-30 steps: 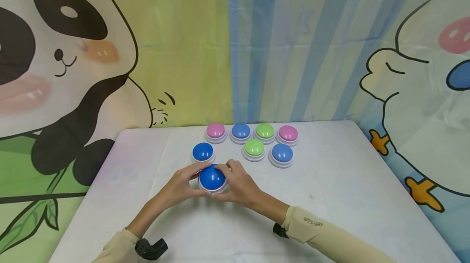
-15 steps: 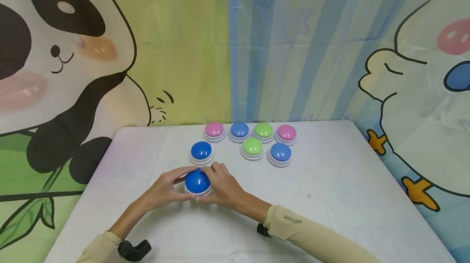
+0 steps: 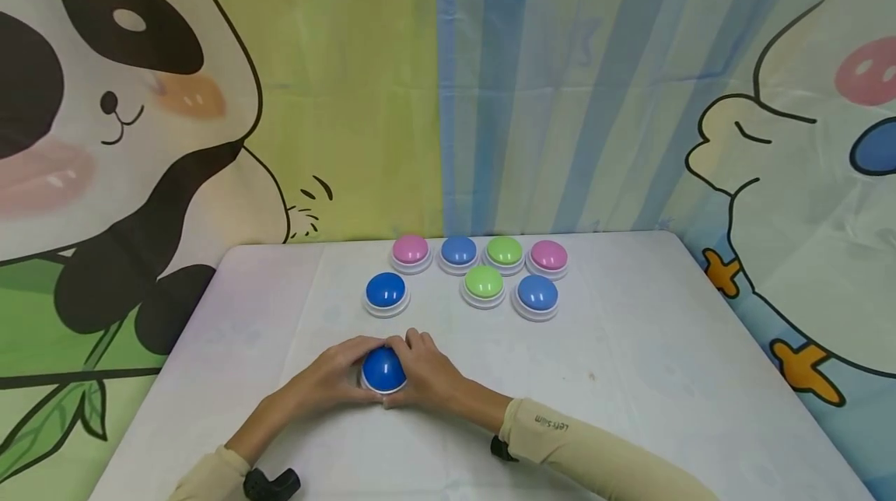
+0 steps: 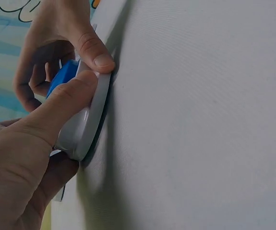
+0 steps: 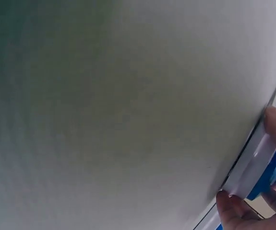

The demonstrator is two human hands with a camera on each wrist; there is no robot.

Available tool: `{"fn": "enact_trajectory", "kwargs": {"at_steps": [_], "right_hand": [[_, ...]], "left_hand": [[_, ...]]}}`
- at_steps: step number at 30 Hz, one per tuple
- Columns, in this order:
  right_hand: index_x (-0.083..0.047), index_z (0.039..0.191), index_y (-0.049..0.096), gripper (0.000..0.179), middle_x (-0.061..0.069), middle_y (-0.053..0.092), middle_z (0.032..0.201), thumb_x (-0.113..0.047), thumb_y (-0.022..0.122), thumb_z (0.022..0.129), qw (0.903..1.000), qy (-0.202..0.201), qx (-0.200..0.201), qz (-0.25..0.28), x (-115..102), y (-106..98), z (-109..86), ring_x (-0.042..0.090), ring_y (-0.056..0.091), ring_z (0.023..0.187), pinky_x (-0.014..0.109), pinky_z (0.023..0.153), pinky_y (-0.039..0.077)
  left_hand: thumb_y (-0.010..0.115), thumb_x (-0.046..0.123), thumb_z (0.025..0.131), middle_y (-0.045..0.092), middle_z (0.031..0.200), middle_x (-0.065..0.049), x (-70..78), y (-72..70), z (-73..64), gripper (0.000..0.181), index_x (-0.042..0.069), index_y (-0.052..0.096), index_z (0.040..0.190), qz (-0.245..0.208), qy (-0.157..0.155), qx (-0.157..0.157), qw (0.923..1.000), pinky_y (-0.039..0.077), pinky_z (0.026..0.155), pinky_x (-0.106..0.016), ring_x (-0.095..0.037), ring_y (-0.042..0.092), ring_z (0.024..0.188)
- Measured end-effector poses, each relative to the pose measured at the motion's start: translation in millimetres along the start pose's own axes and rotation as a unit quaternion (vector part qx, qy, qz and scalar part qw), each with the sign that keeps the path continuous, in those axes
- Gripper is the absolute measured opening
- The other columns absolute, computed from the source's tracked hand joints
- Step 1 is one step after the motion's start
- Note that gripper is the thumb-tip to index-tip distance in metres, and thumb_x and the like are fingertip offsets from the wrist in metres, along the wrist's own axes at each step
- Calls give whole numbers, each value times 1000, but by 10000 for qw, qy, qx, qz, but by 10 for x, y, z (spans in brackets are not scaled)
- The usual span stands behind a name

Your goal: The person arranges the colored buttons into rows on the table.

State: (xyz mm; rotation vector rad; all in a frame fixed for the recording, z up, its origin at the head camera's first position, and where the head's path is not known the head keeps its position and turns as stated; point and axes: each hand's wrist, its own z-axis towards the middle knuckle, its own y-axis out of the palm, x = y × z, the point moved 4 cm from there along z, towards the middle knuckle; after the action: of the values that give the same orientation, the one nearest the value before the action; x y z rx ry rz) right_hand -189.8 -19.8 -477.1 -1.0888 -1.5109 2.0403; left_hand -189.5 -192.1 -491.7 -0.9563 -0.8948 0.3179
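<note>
A dome-shaped push button (image 3: 383, 369) with a blue top and white base is between my two hands, dome up. My left hand (image 3: 330, 381) grips its left side, and my right hand (image 3: 432, 373) grips the right side. In the left wrist view both thumbs press the rim of the white base (image 4: 75, 129). That base is at or just above the tabletop; I cannot tell whether it touches. Just behind stands another blue push button (image 3: 386, 291) on its white base.
Farther back on the white table (image 3: 630, 376) stand several similar buttons: pink (image 3: 411, 250), blue (image 3: 458, 251), green (image 3: 504, 251) and pink (image 3: 549, 256), with green (image 3: 484, 282) and blue (image 3: 537, 293) in front. Printed curtains (image 3: 560, 81) hang behind.
Both hands have brought the held blue button down and toward me, slightly left, farther from the blue one behind it. The other buttons have stayed in place.
</note>
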Motion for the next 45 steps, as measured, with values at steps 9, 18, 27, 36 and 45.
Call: {"fn": "enact_trajectory", "kwargs": {"at_steps": [9, 18, 27, 36, 45], "right_hand": [[-16, 138, 40, 89, 5, 51, 116, -56, 81, 69, 9984, 136, -415, -349, 17, -14, 61, 17, 50, 105, 24, 81, 56], [-16, 139, 39, 90, 7, 51, 117, -56, 81, 70, 9978, 28, -571, -338, 29, -37, 76, 18, 51, 105, 25, 81, 56], [-19, 143, 34, 89, 6, 48, 117, -51, 79, 74, 9963, 17, -823, -265, 80, -20, 55, 17, 50, 107, 25, 86, 56], [-20, 145, 34, 87, 4, 48, 115, -43, 81, 76, 9955, -27, -951, -57, 71, -22, 37, 15, 51, 107, 23, 87, 55], [-19, 147, 31, 84, 4, 48, 121, -28, 80, 79, 9921, -51, -1248, 90, 75, -35, 16, 15, 52, 112, 23, 92, 54]], "left_hand": [[80, 50, 73, 60, 134, -3, 35, -7, 66, 83, 12, 49, 139, 21, -388, -319, 9987, 52, 99, -43, -22, 60, 121], [82, 45, 74, 57, 135, 1, 33, 37, 63, 82, 16, 45, 141, -43, -339, -327, 9989, 52, 99, -41, -17, 57, 123], [81, 39, 76, 53, 137, 5, 50, 72, 55, 80, 22, 41, 143, -174, -433, -435, 9980, 51, 102, -42, -15, 54, 125], [81, 41, 76, 52, 137, 8, 48, 73, 32, 80, 28, 38, 143, -202, -621, -679, 9956, 50, 103, -43, -13, 52, 126], [79, 43, 78, 49, 140, 8, 62, 61, 2, 81, 27, 36, 145, -206, -788, -898, 9926, 49, 104, -42, -14, 50, 128]]}}
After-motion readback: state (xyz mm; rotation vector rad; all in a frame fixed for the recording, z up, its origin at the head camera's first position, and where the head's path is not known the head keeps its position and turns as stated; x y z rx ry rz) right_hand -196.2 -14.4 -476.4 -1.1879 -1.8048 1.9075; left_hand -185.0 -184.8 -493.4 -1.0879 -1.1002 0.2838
